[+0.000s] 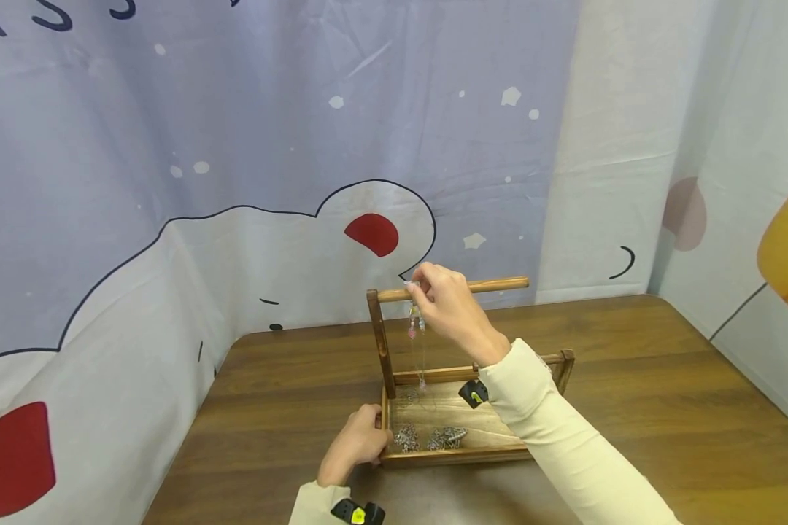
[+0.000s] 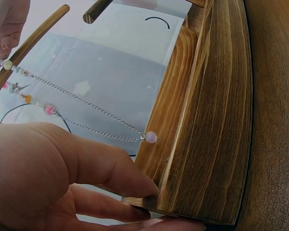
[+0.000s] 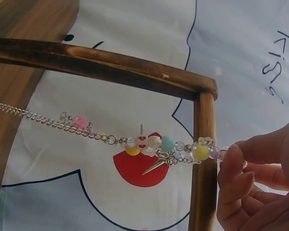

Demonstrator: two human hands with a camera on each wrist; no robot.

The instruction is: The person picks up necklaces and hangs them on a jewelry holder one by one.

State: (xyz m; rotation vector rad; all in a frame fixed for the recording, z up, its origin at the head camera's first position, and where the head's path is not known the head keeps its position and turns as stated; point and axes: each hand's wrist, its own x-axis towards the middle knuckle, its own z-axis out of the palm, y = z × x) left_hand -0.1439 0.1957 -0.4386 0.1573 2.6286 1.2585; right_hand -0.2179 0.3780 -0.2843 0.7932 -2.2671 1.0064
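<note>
A: Beaded necklace, where's it at?

B: Up at the wooden stand's top bar, toward the post end. Beads cross the bar, chain hangs below it. Can't tell if the bar takes any weight.

A: Grips?

B: Right hand: thumb and finger pinched tight on the beaded end, right by the bar. Left hand: thumb inside, fingers outside, curled round the stand's near left corner.

A: Handling?

B: Light, I'd say. Chain should go limp, so it'll swing and drape, not hold a shape. Beads look smooth, probably slippery. Spike charm could snag. Threading might be the fragile bit; don't yank.

A: Best hold?

B: Beaded part, fingertips, as now; firmer than thin chain. Let the lilac bead dangle low inside the stand as a small weight.

A: Stand?

B: Stiff wood; the left-corner hold should steady it. Two silvery clumps lie in its tray along the near wall; likely tangle-prone, keep the chain off them.
</note>
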